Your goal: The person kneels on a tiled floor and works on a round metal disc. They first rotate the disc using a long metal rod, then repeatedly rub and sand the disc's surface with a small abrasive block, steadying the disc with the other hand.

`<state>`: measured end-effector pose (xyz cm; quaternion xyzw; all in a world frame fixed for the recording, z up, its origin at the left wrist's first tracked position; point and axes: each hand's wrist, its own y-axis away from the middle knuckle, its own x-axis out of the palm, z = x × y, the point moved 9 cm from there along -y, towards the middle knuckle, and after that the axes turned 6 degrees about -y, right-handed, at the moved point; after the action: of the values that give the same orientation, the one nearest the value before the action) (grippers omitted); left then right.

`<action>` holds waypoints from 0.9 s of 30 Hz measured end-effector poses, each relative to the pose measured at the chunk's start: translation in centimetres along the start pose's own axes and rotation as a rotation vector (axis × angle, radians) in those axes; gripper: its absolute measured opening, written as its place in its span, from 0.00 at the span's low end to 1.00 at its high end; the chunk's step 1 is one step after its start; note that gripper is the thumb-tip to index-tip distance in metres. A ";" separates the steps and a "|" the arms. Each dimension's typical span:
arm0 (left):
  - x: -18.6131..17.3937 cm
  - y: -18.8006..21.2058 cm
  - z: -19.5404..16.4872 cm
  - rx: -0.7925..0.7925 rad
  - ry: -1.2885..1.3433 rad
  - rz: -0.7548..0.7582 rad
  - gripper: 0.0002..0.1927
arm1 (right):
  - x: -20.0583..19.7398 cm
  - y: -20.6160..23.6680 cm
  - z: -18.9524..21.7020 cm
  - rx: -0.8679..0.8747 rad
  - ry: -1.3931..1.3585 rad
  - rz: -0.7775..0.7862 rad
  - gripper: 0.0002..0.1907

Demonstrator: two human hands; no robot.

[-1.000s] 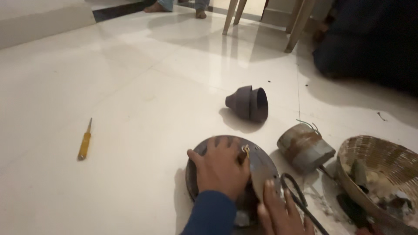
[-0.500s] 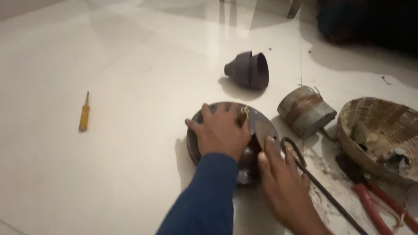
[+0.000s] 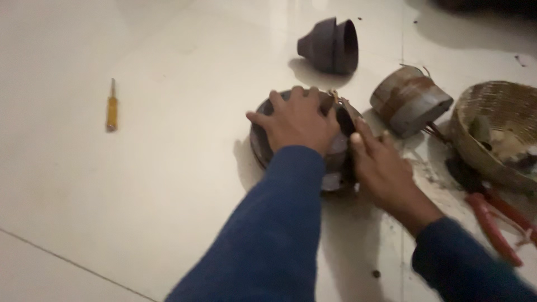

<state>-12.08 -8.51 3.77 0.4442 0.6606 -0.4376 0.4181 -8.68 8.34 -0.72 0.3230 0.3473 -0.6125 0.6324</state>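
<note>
Pressing down flat, the left hand (image 3: 296, 120) lies spread over a dark round metal housing (image 3: 268, 148) on the pale tiled floor (image 3: 140, 196), fingers splayed across its top. The right hand (image 3: 377, 162) grips the housing's right edge, fingers curled against it. Red-handled pliers (image 3: 492, 223) lie to the right, near a woven basket (image 3: 498, 120). Beyond the hands sits a rusty cylinder (image 3: 411, 100), a dark cone-shaped part (image 3: 330, 46) farther back, and a yellow screwdriver (image 3: 112, 109) well off left.
</note>
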 end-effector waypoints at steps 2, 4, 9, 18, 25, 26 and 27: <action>-0.6 -0.1 0.0 0.021 0.019 -0.064 0.29 | -0.3 1.8 -0.1 -0.008 -0.087 -0.050 0.36; -1.0 -0.1 0.1 0.031 0.067 -0.081 0.30 | -0.1 2.3 0.5 -0.050 -0.062 -0.037 0.37; -0.9 0.2 0.1 -0.003 -0.008 -0.015 0.28 | 0.3 -2.1 -0.7 0.056 0.066 0.108 0.37; -1.4 0.2 0.3 -0.013 0.018 -0.081 0.23 | -0.3 0.1 0.3 0.015 -0.123 0.030 0.31; -1.4 0.8 0.3 -0.135 0.025 -0.136 0.28 | -0.7 -0.5 2.3 0.011 -0.177 0.158 0.31; -1.5 1.0 0.4 -0.160 0.029 -0.168 0.28 | -0.5 -0.6 2.0 0.030 -0.167 0.174 0.31; -1.5 1.1 0.4 -0.174 0.018 -0.173 0.30 | -0.6 -0.7 2.6 -0.061 -0.172 0.158 0.30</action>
<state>-10.58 -8.93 4.81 0.3515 0.7357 -0.4092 0.4096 -9.27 6.47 1.23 0.2761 0.2835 -0.5756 0.7156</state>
